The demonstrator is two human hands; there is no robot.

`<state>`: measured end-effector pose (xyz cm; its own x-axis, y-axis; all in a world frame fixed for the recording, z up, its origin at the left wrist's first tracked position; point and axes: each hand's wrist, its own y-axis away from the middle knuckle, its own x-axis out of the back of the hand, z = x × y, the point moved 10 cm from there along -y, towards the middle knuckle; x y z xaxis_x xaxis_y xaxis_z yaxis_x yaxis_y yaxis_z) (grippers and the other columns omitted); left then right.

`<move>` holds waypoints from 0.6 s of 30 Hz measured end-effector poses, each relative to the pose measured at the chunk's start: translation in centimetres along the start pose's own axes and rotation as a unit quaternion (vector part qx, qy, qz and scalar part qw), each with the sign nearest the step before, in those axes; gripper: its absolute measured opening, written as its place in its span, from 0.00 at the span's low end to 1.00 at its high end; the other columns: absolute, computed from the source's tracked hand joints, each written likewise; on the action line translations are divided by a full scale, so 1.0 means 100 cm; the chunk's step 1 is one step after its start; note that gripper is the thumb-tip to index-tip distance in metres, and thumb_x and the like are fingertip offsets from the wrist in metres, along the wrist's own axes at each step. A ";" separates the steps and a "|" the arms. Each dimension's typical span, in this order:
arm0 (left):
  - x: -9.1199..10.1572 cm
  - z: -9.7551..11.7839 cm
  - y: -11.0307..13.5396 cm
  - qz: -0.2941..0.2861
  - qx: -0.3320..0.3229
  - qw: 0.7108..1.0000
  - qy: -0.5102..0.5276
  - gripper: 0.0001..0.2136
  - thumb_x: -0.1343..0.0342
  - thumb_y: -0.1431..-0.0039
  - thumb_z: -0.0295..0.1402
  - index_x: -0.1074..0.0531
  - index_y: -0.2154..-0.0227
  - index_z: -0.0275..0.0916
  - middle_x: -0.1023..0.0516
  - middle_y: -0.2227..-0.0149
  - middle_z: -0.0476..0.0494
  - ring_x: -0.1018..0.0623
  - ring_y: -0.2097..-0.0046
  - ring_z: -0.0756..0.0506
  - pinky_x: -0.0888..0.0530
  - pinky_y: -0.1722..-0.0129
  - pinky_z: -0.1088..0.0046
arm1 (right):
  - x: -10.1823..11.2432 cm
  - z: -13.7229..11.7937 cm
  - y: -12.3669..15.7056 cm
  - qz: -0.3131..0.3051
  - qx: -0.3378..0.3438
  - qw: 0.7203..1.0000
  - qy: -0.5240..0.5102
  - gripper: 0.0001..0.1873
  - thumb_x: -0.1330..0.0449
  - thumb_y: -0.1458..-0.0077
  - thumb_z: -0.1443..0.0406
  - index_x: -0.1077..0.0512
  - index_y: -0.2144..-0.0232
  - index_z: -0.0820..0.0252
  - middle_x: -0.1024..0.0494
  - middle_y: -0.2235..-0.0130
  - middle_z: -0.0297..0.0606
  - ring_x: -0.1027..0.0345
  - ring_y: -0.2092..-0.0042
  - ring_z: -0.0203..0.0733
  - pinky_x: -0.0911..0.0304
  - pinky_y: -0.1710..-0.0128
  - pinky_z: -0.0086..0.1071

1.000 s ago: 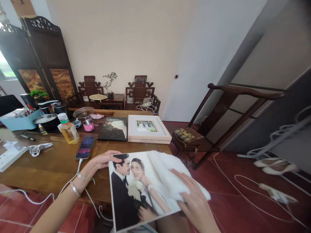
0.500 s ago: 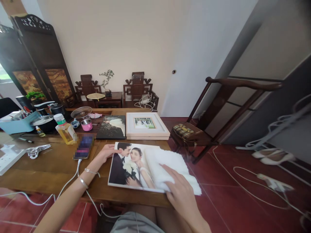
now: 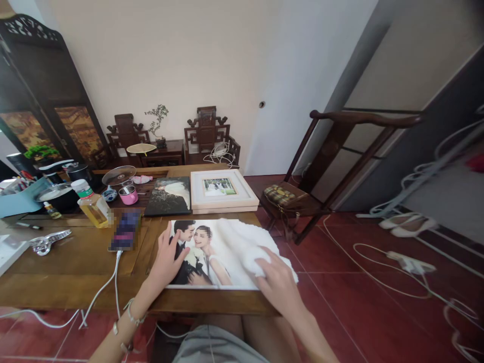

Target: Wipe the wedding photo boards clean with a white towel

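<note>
A large wedding photo panel [image 3: 218, 269] lies flat near the table's front edge, its picture showing two people close together. My left hand [image 3: 169, 257] rests over its left side, fingers spread on the surface. Across the right part of the panel lies a fluffy white towel [image 3: 247, 233], covering that side and reaching past the table's right edge. My right hand [image 3: 278, 277] grips a bunched fold of this towel at its lower right, the fingertips partly sunk in the cloth.
Behind the panel are a dark photo panel [image 3: 168, 196] and a white framed photo [image 3: 242, 194]. A charging phone [image 3: 126, 231], scissors [image 3: 49, 241], a bottle of yellow liquid [image 3: 93, 206] and a pink cup [image 3: 129, 195] stand or lie leftward. A wooden chair [image 3: 333, 146] is at the right.
My left hand has shifted from the panel's upper left edge to lie spread on its left side. My right hand has bunched up part of the towel. The view has turned slightly right.
</note>
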<state>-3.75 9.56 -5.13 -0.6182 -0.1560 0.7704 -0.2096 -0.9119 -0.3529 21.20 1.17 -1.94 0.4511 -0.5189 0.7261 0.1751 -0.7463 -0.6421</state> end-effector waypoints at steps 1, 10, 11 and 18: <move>-0.002 0.003 0.001 -0.008 -0.012 1.000 0.001 0.22 0.51 0.41 0.41 0.38 0.44 0.42 0.54 0.34 0.37 0.48 0.36 0.35 0.46 0.40 0.51 | 0.003 0.008 -0.006 0.012 -0.012 1.000 0.009 0.17 0.52 0.59 0.77 0.27 0.71 0.59 0.27 0.51 0.46 0.34 0.50 0.52 0.35 0.57 0.43; -0.014 0.013 0.009 -0.086 -0.028 0.996 -0.022 0.25 0.54 0.40 0.46 0.43 0.41 0.48 0.47 0.35 0.42 0.50 0.35 0.37 0.48 0.40 0.49 | -0.059 -0.003 -0.043 -0.156 0.077 0.984 0.031 0.24 0.50 0.61 0.81 0.25 0.63 0.60 0.38 0.40 0.44 0.54 0.37 0.56 0.50 0.43 0.55; -0.014 0.014 0.009 -0.085 -0.028 0.996 -0.022 0.25 0.54 0.40 0.46 0.43 0.41 0.48 0.48 0.35 0.43 0.50 0.35 0.37 0.47 0.40 0.50 | -0.061 -0.004 -0.044 -0.162 0.073 0.984 0.033 0.24 0.49 0.60 0.80 0.25 0.63 0.60 0.38 0.40 0.45 0.54 0.37 0.57 0.49 0.43 0.54; -0.010 0.011 0.005 -0.086 -0.022 0.996 -0.003 0.22 0.55 0.38 0.42 0.41 0.42 0.47 0.43 0.37 0.41 0.45 0.35 0.41 0.44 0.40 0.57 | -0.060 -0.002 -0.058 -0.186 0.090 0.978 0.003 0.18 0.45 0.54 0.75 0.25 0.59 0.62 0.31 0.46 0.52 0.46 0.40 0.54 0.50 0.42 0.52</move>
<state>-2.40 8.82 -5.55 -0.5662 -0.0018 0.8243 -0.3450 -0.9077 -0.2389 17.26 8.54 -2.56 0.3223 -0.2271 0.9190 0.4777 -0.7991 -0.3650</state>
